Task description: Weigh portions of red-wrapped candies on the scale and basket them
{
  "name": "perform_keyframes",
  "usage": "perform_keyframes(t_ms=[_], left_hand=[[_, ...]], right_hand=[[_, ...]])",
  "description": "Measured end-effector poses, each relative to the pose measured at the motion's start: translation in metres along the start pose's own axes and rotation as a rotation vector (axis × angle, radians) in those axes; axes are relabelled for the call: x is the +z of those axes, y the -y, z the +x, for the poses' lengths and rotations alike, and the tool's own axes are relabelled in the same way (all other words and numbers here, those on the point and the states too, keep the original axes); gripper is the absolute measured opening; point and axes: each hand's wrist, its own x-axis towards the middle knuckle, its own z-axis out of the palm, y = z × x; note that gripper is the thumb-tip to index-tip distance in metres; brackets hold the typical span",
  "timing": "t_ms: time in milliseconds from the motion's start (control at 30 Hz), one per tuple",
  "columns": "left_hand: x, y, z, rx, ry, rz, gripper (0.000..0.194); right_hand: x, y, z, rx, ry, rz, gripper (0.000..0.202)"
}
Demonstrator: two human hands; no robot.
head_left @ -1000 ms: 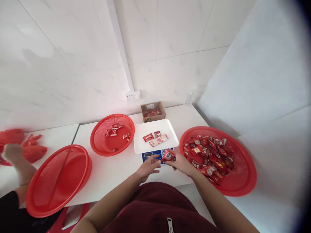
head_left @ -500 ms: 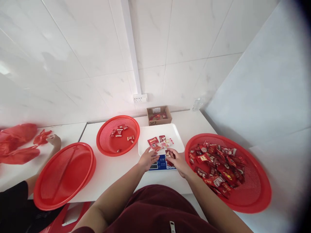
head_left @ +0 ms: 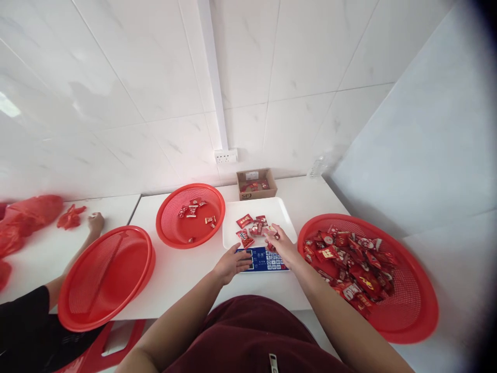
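A white weighing tray (head_left: 233,213) sits on a blue-faced scale (head_left: 267,258) in front of me. Several red and pink candy packets (head_left: 245,221) lie on the tray. My right hand (head_left: 282,246) reaches over the tray's front right edge, its fingertips pinching a small red packet (head_left: 274,235) among the others. My left hand (head_left: 232,263) rests on the table at the scale's left corner, fingers apart and holding nothing. To the right, a big red mesh basket (head_left: 423,305) holds a heap of red candy packets (head_left: 351,261).
A smaller red basket (head_left: 166,230) with a few candies stands left of the tray. Stacked red baskets (head_left: 104,277) sit at the near left. A cardboard box (head_left: 256,184) is at the back wall. A co-worker's hand (head_left: 95,223) lies by red bags (head_left: 31,212).
My right hand has moved forward from the scale's keypad onto the tray with its packet. My left hand drew back off the tray, leaving a red packet there. The co-worker's hand shifted slightly.
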Motion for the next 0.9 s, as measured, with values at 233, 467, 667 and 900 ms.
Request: perform_keyframes(t_ms=[233, 467, 667, 900], left_hand=[[-0.017, 0.012, -0.017, -0.067, 0.028, 0.0, 0.053], [-0.023, 0.019, -0.025, -0.104, 0.033, 0.023, 0.044], [-0.02, 0.02, -0.025, -0.099, 0.055, 0.069, 0.045], [-0.019, 0.021, -0.026, -0.096, 0.069, 0.077, 0.046]], right_hand=[[-0.014, -0.015, -0.019, 0.224, 0.007, 0.206, 0.076], [-0.025, -0.018, -0.036, 0.268, 0.016, 0.345, 0.069], [-0.011, -0.01, -0.03, 0.254, 0.017, 0.297, 0.049], [-0.003, 0.0, -0.006, 0.101, -0.012, -0.064, 0.067]])
